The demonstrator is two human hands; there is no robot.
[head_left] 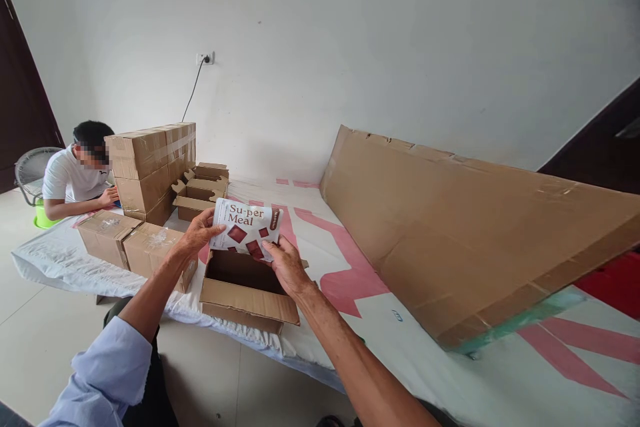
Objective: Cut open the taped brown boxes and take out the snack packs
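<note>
Apparently light, soft and pliable, perhaps slippery: a flat white plastic pouch with dark-red squares [247, 232], best taken by its edges. Pinched lightly at its left edge by the left hand [200, 233] and lower right corner by the right hand [290, 267], above an open brown cardboard box [250, 297] near the front edge of a low, white-and-pink cloth-covered platform [345, 280]. Behind its back edge, a plain pale wall [350, 47]; at its left end, stacked brown cartons [150, 167] and a white-shirted person [70, 180]
</note>
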